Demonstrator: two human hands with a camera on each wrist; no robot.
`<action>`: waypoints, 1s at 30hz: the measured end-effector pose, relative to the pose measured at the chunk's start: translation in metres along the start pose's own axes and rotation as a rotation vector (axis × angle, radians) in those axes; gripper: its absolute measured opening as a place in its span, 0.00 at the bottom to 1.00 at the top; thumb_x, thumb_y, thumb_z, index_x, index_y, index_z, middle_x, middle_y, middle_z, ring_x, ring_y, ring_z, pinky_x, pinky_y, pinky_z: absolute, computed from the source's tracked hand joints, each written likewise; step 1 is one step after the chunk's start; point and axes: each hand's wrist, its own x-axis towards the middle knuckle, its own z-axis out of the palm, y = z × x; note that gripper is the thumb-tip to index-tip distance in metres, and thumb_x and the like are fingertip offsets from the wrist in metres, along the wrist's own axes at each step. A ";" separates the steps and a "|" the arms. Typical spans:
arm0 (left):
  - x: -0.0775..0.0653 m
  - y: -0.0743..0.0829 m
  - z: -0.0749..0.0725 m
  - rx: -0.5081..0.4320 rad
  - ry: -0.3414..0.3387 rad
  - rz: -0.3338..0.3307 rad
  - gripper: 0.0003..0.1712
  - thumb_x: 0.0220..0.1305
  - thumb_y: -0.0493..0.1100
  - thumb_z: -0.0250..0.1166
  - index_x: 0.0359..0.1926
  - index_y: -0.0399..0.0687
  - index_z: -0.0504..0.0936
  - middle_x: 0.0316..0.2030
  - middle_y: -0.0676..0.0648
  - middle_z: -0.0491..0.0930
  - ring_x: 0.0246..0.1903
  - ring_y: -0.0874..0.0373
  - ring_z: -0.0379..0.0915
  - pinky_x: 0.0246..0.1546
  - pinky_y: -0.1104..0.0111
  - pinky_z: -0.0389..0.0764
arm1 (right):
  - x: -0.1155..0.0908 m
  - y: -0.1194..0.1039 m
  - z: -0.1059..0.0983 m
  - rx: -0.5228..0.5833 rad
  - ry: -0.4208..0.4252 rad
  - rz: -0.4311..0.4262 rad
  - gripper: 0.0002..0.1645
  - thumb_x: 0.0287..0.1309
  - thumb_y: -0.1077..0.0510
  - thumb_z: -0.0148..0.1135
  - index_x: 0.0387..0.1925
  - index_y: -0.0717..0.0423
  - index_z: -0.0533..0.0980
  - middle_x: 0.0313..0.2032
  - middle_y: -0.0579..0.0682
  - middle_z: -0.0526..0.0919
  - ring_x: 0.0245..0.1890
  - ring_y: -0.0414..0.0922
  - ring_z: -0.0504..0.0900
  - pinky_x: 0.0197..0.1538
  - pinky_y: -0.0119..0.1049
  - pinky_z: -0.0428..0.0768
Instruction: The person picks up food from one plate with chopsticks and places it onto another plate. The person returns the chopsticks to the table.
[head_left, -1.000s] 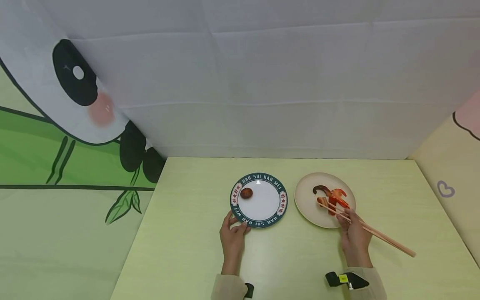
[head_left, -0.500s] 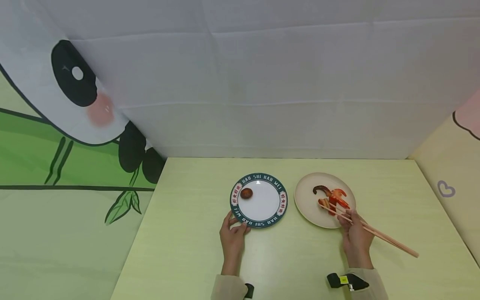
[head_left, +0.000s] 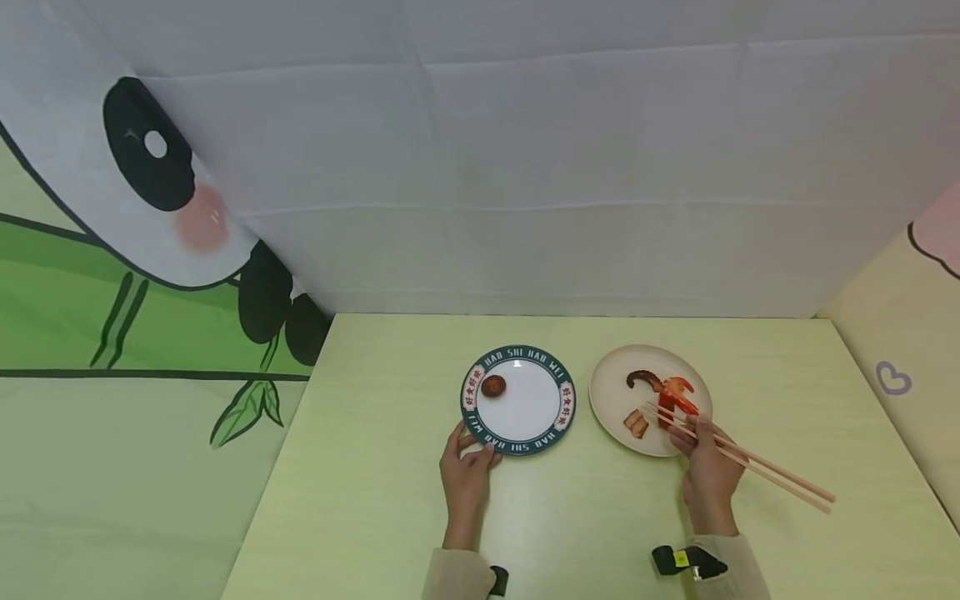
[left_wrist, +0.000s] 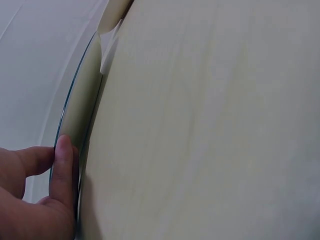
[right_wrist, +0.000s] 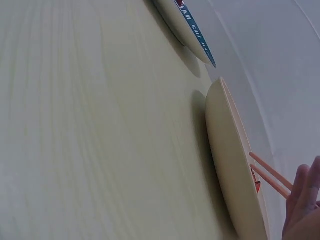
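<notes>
In the head view my left hand (head_left: 465,487) holds the near-left rim of a white plate with a dark green lettered border (head_left: 564,433). A round brown piece of food (head_left: 492,386) lies on it. My right hand (head_left: 711,475) grips a pair of wooden chopsticks (head_left: 780,472) over the near edge of a beige plate (head_left: 611,417). The chopstick tips are spread, with nothing between them, beside a small light-brown chunk of food (head_left: 636,423) lying on that plate. Behind the tips are a red piece of food (head_left: 677,392) and a dark curled tentacle-like piece (head_left: 642,378).
Both plates stand side by side on a pale yellow-green table (head_left: 360,467). A grey-white cloth wall (head_left: 525,183) rises at its back edge. Printed cartoon panels flank the left and right. In the right wrist view both plates appear side-on.
The chopsticks have spread and moved off the light-brown chunk, which now lies lower and further left on the beige plate. My left hand and its plate stay as they were.
</notes>
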 end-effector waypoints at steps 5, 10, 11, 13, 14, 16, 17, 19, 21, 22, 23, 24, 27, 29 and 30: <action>0.001 0.000 0.000 -0.002 0.002 -0.003 0.41 0.64 0.23 0.67 0.76 0.35 0.67 0.53 0.34 0.75 0.32 0.58 0.81 0.37 0.66 0.96 | -0.001 -0.001 -0.001 -0.027 -0.005 0.013 0.18 0.77 0.57 0.59 0.51 0.70 0.82 0.29 0.42 0.90 0.25 0.36 0.90 0.34 0.26 0.92; 0.001 -0.001 0.000 -0.004 0.004 0.000 0.41 0.64 0.23 0.67 0.76 0.34 0.67 0.53 0.33 0.75 0.32 0.57 0.81 0.37 0.65 0.96 | -0.002 -0.001 -0.003 -0.043 -0.013 0.041 0.15 0.77 0.58 0.59 0.50 0.68 0.83 0.29 0.42 0.90 0.25 0.36 0.90 0.34 0.26 0.92; 0.001 -0.001 0.000 -0.006 0.004 0.000 0.41 0.63 0.22 0.67 0.76 0.34 0.67 0.53 0.33 0.75 0.33 0.57 0.81 0.36 0.65 0.96 | -0.002 -0.001 -0.003 -0.046 -0.014 0.044 0.15 0.77 0.58 0.59 0.49 0.68 0.83 0.29 0.42 0.90 0.25 0.36 0.90 0.34 0.26 0.92; 0.001 -0.002 0.000 -0.011 0.004 0.003 0.41 0.63 0.22 0.67 0.76 0.33 0.67 0.53 0.33 0.75 0.33 0.56 0.81 0.36 0.64 0.96 | -0.002 -0.001 -0.004 -0.059 -0.017 0.050 0.14 0.77 0.58 0.59 0.49 0.67 0.83 0.28 0.42 0.90 0.25 0.36 0.90 0.34 0.26 0.92; 0.001 -0.002 0.000 -0.012 0.004 0.004 0.41 0.63 0.22 0.67 0.76 0.33 0.67 0.53 0.33 0.75 0.33 0.56 0.81 0.36 0.64 0.96 | -0.002 -0.001 -0.004 -0.068 -0.020 0.050 0.14 0.77 0.58 0.59 0.48 0.66 0.84 0.28 0.42 0.90 0.25 0.36 0.90 0.34 0.26 0.92; 0.002 -0.003 0.000 -0.009 0.006 0.003 0.41 0.63 0.22 0.68 0.76 0.33 0.67 0.53 0.33 0.75 0.33 0.56 0.81 0.36 0.64 0.96 | -0.002 0.000 -0.004 -0.077 -0.025 0.052 0.14 0.77 0.58 0.59 0.45 0.65 0.85 0.26 0.43 0.90 0.24 0.36 0.90 0.33 0.26 0.92; 0.002 -0.003 0.000 -0.007 0.007 0.001 0.41 0.63 0.22 0.68 0.76 0.33 0.67 0.53 0.33 0.75 0.33 0.56 0.81 0.36 0.64 0.96 | -0.002 0.000 -0.004 -0.082 -0.030 0.050 0.14 0.77 0.58 0.60 0.43 0.64 0.86 0.26 0.43 0.90 0.24 0.36 0.90 0.33 0.27 0.92; 0.002 -0.003 0.000 -0.003 0.007 -0.003 0.41 0.63 0.22 0.68 0.76 0.34 0.67 0.53 0.33 0.75 0.33 0.57 0.81 0.36 0.65 0.96 | -0.002 0.001 -0.005 -0.080 -0.038 0.048 0.14 0.77 0.59 0.60 0.41 0.63 0.87 0.25 0.45 0.90 0.24 0.37 0.90 0.33 0.27 0.92; 0.002 -0.003 0.000 -0.001 0.007 -0.007 0.41 0.63 0.22 0.68 0.76 0.35 0.67 0.53 0.34 0.75 0.33 0.57 0.81 0.36 0.65 0.96 | -0.003 0.001 -0.004 -0.073 -0.047 0.044 0.14 0.77 0.59 0.60 0.39 0.63 0.87 0.24 0.46 0.90 0.23 0.37 0.90 0.32 0.28 0.92; 0.002 -0.002 0.000 0.000 0.008 -0.010 0.41 0.63 0.23 0.68 0.76 0.35 0.67 0.53 0.34 0.75 0.33 0.57 0.81 0.36 0.66 0.96 | -0.003 0.001 -0.004 -0.067 -0.050 0.040 0.14 0.77 0.60 0.60 0.39 0.64 0.87 0.24 0.47 0.90 0.23 0.38 0.90 0.32 0.28 0.93; 0.002 -0.002 0.000 0.000 0.008 -0.011 0.41 0.63 0.23 0.68 0.76 0.35 0.67 0.53 0.34 0.75 0.33 0.57 0.81 0.37 0.66 0.96 | -0.003 0.001 -0.004 -0.063 -0.053 0.036 0.14 0.76 0.60 0.60 0.38 0.65 0.87 0.24 0.47 0.90 0.23 0.38 0.90 0.32 0.29 0.93; 0.001 -0.002 0.000 0.000 0.007 -0.012 0.41 0.63 0.23 0.68 0.76 0.35 0.67 0.53 0.34 0.75 0.33 0.57 0.81 0.37 0.66 0.96 | -0.003 0.001 -0.004 -0.057 -0.055 0.033 0.14 0.76 0.61 0.60 0.38 0.65 0.87 0.24 0.47 0.90 0.23 0.38 0.90 0.31 0.29 0.93; 0.001 -0.001 0.000 0.001 0.005 -0.011 0.41 0.64 0.23 0.68 0.76 0.36 0.67 0.53 0.34 0.76 0.33 0.58 0.82 0.37 0.66 0.96 | -0.004 0.002 -0.004 -0.046 -0.063 0.018 0.13 0.76 0.61 0.60 0.39 0.66 0.86 0.25 0.48 0.90 0.23 0.38 0.90 0.31 0.29 0.93; 0.000 -0.001 0.000 -0.001 0.002 -0.007 0.41 0.63 0.23 0.68 0.76 0.35 0.67 0.53 0.34 0.76 0.33 0.58 0.82 0.36 0.66 0.96 | -0.005 0.003 -0.004 -0.037 -0.072 0.006 0.13 0.75 0.62 0.61 0.39 0.67 0.86 0.25 0.48 0.90 0.23 0.38 0.90 0.31 0.29 0.93; 0.001 -0.001 0.000 -0.002 0.001 -0.005 0.41 0.63 0.23 0.68 0.76 0.35 0.67 0.53 0.34 0.76 0.33 0.58 0.82 0.36 0.66 0.96 | -0.005 0.003 -0.004 -0.032 -0.077 0.000 0.13 0.75 0.62 0.61 0.39 0.67 0.86 0.25 0.48 0.90 0.23 0.39 0.90 0.30 0.29 0.92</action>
